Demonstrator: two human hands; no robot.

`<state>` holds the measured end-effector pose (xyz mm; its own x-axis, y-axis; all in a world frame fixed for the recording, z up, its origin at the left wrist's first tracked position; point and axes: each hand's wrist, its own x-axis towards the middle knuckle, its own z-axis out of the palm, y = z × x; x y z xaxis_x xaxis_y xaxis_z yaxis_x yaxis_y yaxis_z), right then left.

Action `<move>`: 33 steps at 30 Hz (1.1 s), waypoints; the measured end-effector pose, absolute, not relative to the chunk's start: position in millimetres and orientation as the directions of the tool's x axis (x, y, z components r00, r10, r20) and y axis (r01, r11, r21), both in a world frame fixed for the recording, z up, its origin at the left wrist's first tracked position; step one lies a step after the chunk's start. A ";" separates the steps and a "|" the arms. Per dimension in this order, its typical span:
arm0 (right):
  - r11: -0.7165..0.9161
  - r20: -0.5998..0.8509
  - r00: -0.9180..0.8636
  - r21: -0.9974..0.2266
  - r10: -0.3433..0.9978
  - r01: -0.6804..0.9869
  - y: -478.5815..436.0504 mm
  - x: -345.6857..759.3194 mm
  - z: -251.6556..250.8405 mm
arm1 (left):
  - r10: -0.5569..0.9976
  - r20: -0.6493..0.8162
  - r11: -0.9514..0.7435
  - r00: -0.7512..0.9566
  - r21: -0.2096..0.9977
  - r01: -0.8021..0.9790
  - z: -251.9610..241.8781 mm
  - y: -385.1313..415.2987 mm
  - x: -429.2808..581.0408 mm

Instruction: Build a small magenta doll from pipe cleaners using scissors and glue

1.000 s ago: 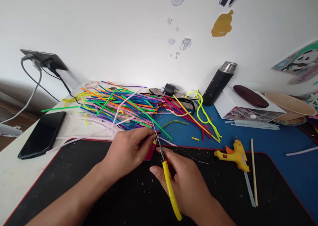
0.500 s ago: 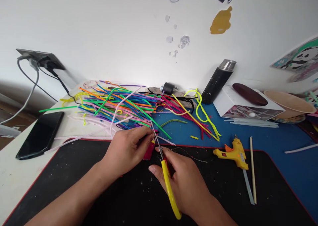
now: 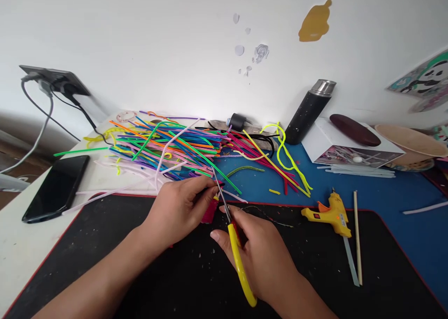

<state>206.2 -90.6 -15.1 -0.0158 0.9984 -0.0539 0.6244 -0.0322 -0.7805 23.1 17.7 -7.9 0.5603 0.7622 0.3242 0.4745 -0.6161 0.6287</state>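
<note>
My right hand (image 3: 261, 249) is closed round the yellow-handled scissors (image 3: 241, 267), its thumb lying outside the handle. The slim blades point up and away, right beside my left fingertips. My left hand (image 3: 185, 204) pinches a small dark red piece (image 3: 221, 185) at the blades; its exact kind is too small to make out. Just below those fingers is a crimson fuzzy object (image 3: 210, 211) with a bit of yellow at its top, partly hidden by the left hand. Whether the blades touch the pinched piece, I cannot tell.
Many coloured pipe cleaners (image 3: 168, 146) lie heaped behind my hands. On the black mat (image 3: 157, 281) to the right are a yellow glue gun (image 3: 338, 216) and a wooden stick (image 3: 357, 244). A black flask (image 3: 308, 113), a white box (image 3: 325, 146) and a phone (image 3: 58, 188) stand or lie around.
The camera view has shifted slightly. Both hands and the scissors keep almost the same place and grip.
</note>
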 end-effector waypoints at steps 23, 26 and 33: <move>-0.010 -0.043 -0.042 -0.810 0.998 0.586 -89.8 209.3 -14.1 | 0.780 0.332 -0.580 0.530 0.702 0.413 -2.5 15.8 23.3; -0.020 -0.056 -0.042 -0.805 0.998 0.594 -88.6 209.7 -14.2 | 0.787 0.319 -0.561 0.528 0.725 0.398 -1.8 16.2 23.3; -0.012 -0.056 -0.057 -0.815 0.997 0.579 -88.2 209.9 -13.6 | 0.811 0.271 -0.493 0.518 0.793 0.358 -2.1 16.0 22.6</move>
<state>209.9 -88.2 -13.6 -0.0575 0.9968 -0.0557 0.5795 -0.0121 -0.8149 22.6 16.0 -2.1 0.5185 0.8111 0.2707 0.3579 -0.4934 0.7928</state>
